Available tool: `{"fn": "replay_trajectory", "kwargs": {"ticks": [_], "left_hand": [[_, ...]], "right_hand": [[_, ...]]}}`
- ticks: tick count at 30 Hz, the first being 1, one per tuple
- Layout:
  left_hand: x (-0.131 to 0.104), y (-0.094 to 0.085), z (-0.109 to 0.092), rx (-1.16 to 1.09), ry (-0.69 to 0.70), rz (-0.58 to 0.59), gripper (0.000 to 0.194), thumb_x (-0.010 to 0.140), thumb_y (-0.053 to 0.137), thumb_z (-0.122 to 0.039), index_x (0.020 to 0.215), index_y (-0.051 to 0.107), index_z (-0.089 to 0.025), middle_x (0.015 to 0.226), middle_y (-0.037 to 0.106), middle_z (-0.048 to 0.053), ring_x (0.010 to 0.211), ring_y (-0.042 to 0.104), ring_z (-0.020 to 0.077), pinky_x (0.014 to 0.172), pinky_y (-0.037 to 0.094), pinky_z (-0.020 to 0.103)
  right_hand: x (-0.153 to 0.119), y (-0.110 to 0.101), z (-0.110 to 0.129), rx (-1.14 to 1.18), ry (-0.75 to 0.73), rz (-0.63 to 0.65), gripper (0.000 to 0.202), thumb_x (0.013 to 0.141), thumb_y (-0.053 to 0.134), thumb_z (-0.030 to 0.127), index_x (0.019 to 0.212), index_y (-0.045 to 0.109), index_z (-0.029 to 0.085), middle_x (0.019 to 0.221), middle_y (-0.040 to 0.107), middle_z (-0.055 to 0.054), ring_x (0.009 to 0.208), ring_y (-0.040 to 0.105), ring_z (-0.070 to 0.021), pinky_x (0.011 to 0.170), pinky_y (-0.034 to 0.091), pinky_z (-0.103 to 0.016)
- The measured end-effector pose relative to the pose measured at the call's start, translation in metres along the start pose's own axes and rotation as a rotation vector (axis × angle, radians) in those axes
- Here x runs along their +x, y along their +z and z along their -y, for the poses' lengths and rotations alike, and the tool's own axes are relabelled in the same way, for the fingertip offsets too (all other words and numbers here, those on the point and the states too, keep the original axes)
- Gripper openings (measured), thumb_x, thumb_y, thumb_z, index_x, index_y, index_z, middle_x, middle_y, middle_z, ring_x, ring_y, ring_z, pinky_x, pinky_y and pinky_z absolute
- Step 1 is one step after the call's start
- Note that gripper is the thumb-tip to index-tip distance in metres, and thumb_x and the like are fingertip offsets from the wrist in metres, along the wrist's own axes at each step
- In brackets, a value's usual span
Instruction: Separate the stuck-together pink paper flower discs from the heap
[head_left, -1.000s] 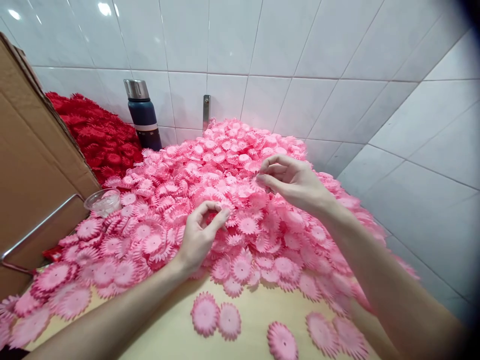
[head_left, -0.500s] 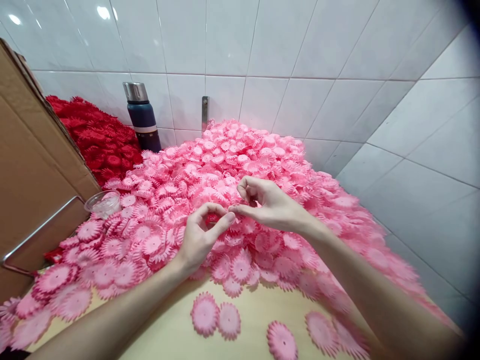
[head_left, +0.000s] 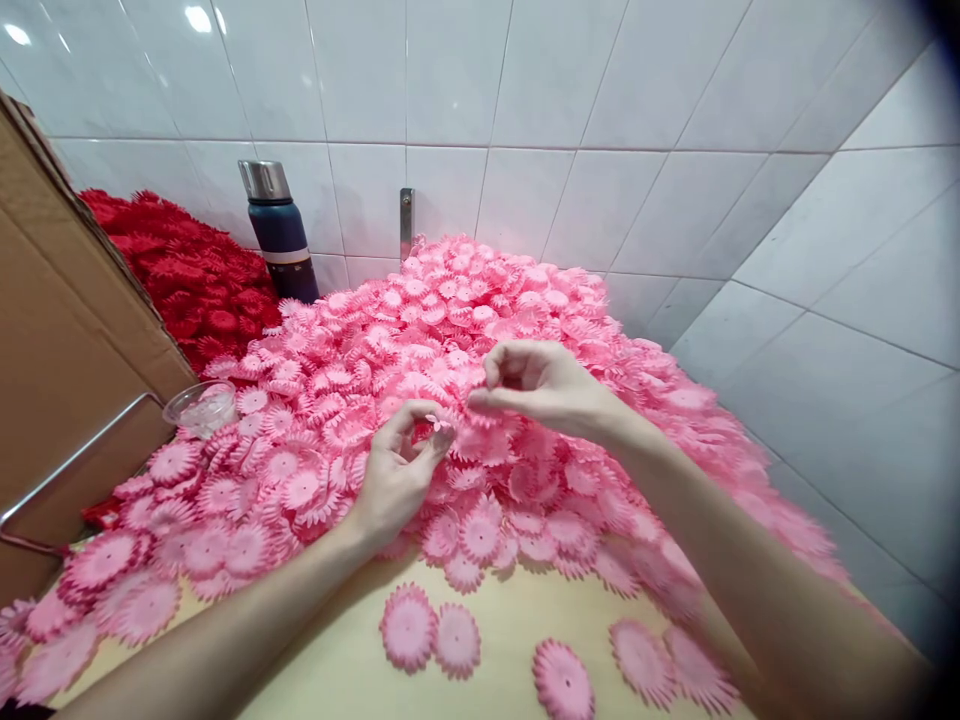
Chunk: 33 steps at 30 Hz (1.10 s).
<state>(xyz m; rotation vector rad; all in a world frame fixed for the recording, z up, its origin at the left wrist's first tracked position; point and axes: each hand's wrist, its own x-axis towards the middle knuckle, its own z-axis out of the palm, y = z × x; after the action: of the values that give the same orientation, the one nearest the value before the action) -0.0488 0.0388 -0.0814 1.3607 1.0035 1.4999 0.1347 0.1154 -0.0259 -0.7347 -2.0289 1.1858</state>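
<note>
My left hand (head_left: 396, 475) is closed in a pinch, thumb against forefinger. A small pale pink flower-shaped piece (head_left: 437, 422) shows at its fingertips. To the right and slightly higher, my right hand (head_left: 544, 385) is pinched too, its tips a short gap away from the left ones. Whatever sits between the right fingertips is too small to make out against the pink behind. Both hands hover before a large heap of pink fringed artificial petal discs (head_left: 450, 320), each with a tiny centre hole.
Several loose pink discs (head_left: 409, 627) lie on the pale yellow tabletop (head_left: 337, 660). At left are a cardboard box (head_left: 67, 320), a clear plastic tub (head_left: 201, 408) and a red heap (head_left: 195, 280). A dark blue bottle (head_left: 281, 230) stands by the tiled wall (head_left: 555, 90).
My hands have moved apart from nearly touching. The right has risen slightly, and the small flower-shaped piece now shows in the left fingertips. The view has shifted a little.
</note>
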Motion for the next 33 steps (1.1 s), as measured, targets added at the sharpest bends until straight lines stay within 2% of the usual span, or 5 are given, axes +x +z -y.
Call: {"fn": "replay_trajectory", "kwargs": {"ticks": [4,10,19,26,33], "left_hand": [[-0.001,0.001,-0.001,-0.051,-0.004,-0.002,0.012,0.083,0.066,-0.026,0.084,0.056,-0.02,0.082,0.054,0.0,0.076,0.052,0.0134,0.071,0.045,0.024],[0.001,-0.001,0.002,-0.073,-0.03,-0.067,0.023,0.072,0.068,-0.006,0.086,0.055,-0.018,0.087,0.053,0.0,0.086,0.052,0.0138,0.08,0.046,0.024],[0.0,0.003,-0.001,-0.05,-0.058,0.01,0.012,0.08,0.07,-0.026,0.082,0.062,-0.018,0.08,0.059,-0.001,0.075,0.055,0.0118,0.07,0.046,0.023],[0.001,0.0,0.0,0.007,-0.037,0.046,0.012,0.082,0.069,-0.029,0.083,0.067,-0.017,0.084,0.065,0.003,0.08,0.059,0.0161,0.074,0.048,0.027],[0.001,0.001,0.001,0.034,0.023,0.035,0.009,0.088,0.062,-0.029,0.087,0.06,-0.02,0.086,0.055,0.0,0.079,0.051,0.0134,0.071,0.043,0.022]], "right_hand": [[0.0,-0.017,0.0,-0.053,-0.008,-0.179,0.022,0.077,0.076,0.035,0.081,0.061,0.019,0.078,0.064,-0.001,0.069,0.061,-0.014,0.063,0.05,-0.029],[-0.004,-0.008,0.013,-0.138,0.016,0.003,0.021,0.075,0.076,0.026,0.085,0.059,0.019,0.08,0.065,-0.002,0.074,0.063,-0.016,0.066,0.051,-0.031],[-0.002,0.026,0.009,-0.085,-0.007,-0.034,0.038,0.077,0.075,0.037,0.072,0.041,0.021,0.06,0.037,0.008,0.05,0.035,-0.0068,0.044,0.028,-0.022],[-0.002,0.025,0.012,-0.035,0.013,0.085,0.036,0.079,0.072,0.043,0.07,0.047,0.019,0.061,0.044,0.006,0.053,0.038,-0.0075,0.046,0.03,-0.022],[0.0,0.012,0.002,0.084,0.05,0.107,0.03,0.072,0.08,0.036,0.078,0.057,0.017,0.069,0.06,0.001,0.061,0.056,-0.0114,0.055,0.044,-0.025]]}}
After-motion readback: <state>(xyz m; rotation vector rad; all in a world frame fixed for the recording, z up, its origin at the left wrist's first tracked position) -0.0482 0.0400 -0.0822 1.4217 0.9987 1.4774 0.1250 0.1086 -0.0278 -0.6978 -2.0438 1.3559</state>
